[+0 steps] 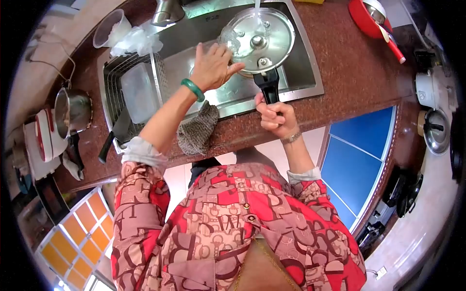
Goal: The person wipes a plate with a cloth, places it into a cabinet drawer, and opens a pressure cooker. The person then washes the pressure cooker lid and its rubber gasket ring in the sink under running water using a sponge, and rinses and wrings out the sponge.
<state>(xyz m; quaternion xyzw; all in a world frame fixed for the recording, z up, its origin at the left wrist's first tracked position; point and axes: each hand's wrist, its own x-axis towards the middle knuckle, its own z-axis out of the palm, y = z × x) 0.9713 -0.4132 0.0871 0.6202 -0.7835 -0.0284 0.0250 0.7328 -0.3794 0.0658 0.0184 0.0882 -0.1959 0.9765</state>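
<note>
A round metal pressure cooker lid [274, 36] is over the right side of the steel sink [189, 26], under water running from above. My right hand [277, 118] is closed on the end of its black handle [268, 87]. My left hand [212, 67] hangs at the lid's left edge, fingers spread and holding nothing; whether the fingertips touch the lid I cannot tell. Something clear and shiny, perhaps splashing water, shows by those fingertips. Below my left forearm, a grey cloth [199, 130] drapes over the sink's front edge.
A wire rack [110, 82] with a translucent container [140, 92] sits in the sink's left end, a black-handled knife [116, 133] beside it. Clear plastic bags [137, 41] lie behind. A metal pot [73, 112] stands at left, a red pan [361, 20] at back right.
</note>
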